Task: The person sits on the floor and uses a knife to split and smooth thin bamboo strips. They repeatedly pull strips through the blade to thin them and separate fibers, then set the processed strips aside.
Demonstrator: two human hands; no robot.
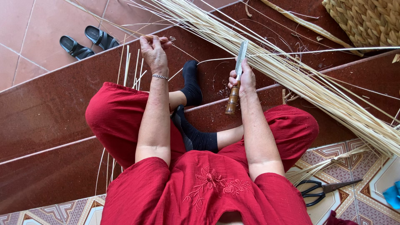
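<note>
Black-handled scissors (323, 189) lie on patterned floor tile near right knee. Right hand (243, 79) closed around knife (236, 79), wooden handle down, blade up. Left hand (153, 52) raised, fingertips pinching thin pale reed strip (216, 58) that runs across to knife. Reed bundle (300, 79) slants beyond. Farther: woven basket (368, 21), black sandals (87, 41).

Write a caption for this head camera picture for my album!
Right hand holds a knife while left hand pinches a thin straw strip.
</note>
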